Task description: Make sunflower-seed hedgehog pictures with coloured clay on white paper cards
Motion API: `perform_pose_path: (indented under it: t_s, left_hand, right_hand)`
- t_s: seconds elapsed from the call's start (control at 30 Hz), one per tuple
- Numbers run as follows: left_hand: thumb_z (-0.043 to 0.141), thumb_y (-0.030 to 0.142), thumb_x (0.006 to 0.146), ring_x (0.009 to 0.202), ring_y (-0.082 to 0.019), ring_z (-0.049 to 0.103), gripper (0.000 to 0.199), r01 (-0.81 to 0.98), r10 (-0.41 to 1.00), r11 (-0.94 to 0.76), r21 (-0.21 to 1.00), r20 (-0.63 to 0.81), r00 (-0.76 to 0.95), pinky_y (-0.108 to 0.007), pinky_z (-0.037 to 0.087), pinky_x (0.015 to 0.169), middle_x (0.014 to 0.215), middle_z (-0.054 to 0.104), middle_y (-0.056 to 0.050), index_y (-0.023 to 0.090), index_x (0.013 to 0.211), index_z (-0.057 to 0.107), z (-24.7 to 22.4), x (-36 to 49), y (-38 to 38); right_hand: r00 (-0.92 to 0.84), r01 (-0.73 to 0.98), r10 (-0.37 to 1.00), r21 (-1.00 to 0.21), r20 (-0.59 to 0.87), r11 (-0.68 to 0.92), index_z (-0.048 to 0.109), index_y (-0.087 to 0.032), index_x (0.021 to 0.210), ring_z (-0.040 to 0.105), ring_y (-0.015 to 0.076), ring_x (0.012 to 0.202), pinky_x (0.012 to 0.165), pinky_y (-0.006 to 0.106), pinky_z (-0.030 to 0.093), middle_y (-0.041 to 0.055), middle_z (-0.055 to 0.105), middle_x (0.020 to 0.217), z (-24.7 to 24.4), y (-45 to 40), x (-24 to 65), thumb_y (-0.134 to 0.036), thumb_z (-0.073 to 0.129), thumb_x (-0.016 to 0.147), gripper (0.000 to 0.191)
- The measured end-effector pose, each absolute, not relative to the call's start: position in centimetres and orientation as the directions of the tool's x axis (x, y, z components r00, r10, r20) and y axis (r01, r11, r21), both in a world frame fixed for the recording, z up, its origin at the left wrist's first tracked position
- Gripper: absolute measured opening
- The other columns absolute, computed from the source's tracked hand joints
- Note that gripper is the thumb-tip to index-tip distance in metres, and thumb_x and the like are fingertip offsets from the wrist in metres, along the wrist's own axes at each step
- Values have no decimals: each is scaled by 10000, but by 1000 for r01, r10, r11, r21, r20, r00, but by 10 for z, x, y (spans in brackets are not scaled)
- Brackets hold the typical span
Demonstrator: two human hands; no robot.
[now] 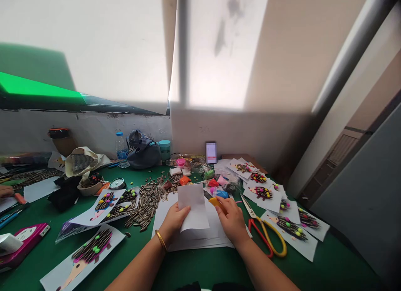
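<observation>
A small blank sheet of white paper (194, 207) is pinched in my left hand (176, 218), thumb on its front at the left edge. My right hand (231, 219) is closed around a yellow utility knife (215, 202), its dark blade end pointing up and left beside the paper's right edge. Beneath both hands lies a stack of larger white sheets (200, 243). Scissors (263, 228) with red and yellow handles rest just right of my right hand. Left of the stack spreads a pile of striped sunflower seeds (147, 203).
Hedgehog pictures made with seeds lie at right (291, 230) and left (94, 249). Bits of coloured clay (184, 180) sit behind the paper. A phone (211, 152) stands near the wall, with a water bottle (121, 149) and bag (142, 153) leftward. Another person's hand (6, 191) shows far left.
</observation>
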State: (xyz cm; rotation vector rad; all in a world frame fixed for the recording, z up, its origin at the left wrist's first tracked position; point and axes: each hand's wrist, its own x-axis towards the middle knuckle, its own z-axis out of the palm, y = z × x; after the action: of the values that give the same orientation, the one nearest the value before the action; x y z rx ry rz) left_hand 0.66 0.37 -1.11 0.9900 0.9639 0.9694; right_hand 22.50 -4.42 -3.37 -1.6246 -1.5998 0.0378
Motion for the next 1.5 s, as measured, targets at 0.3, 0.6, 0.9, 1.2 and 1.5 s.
perform_pose_path:
  t_s: [0.3, 0.6, 0.9, 1.2, 1.5]
  left_hand:
    - [800, 335, 679, 662, -229, 697, 410, -184, 943, 254, 950, -201, 265, -275, 529, 572, 737, 740, -74, 116, 1000, 667, -10, 6, 5]
    - [817, 351, 639, 660, -237, 698, 445, -188, 942, 250, 950, -194, 275, -277, 528, 564, 742, 742, -84, 109, 978, 663, -13, 5, 6]
    - [827, 341, 630, 655, -234, 703, 455, -201, 940, 253, 946, -192, 283, -278, 531, 565, 752, 742, -86, 113, 978, 644, -16, 7, 7]
    - [823, 332, 644, 669, -241, 705, 440, -204, 931, 267, 942, -198, 306, -295, 538, 587, 779, 745, -99, 105, 976, 646, -17, 9, 5]
    - [814, 354, 670, 683, -239, 703, 436, -203, 927, 272, 941, -199, 317, -281, 533, 584, 747, 741, -90, 112, 1001, 664, -14, 7, 4]
  right_hand:
    - [198, 793, 857, -592, 475, 145, 629, -270, 1257, 624, 240, 982, 867, 398, 460, 64, 637, 1038, -33, -44, 226, -351, 473, 931, 370]
    - [194, 788, 863, -599, 467, 147, 623, -279, 1267, 632, 229, 953, 867, 393, 484, 53, 632, 1030, -32, -45, 225, -353, 478, 927, 377]
    - [159, 786, 863, -591, 478, 182, 624, -265, 1266, 638, 222, 923, 832, 368, 515, 59, 642, 1013, -31, -45, 224, -352, 463, 935, 378]
    - [167, 793, 848, -580, 503, 188, 614, -266, 1277, 640, 227, 926, 825, 369, 513, 65, 640, 1018, -32, -45, 223, -366, 459, 948, 377]
    - [209, 804, 846, -579, 490, 137, 616, -284, 1274, 625, 238, 984, 862, 399, 481, 68, 632, 1058, -32, -44, 227, -377, 456, 946, 376]
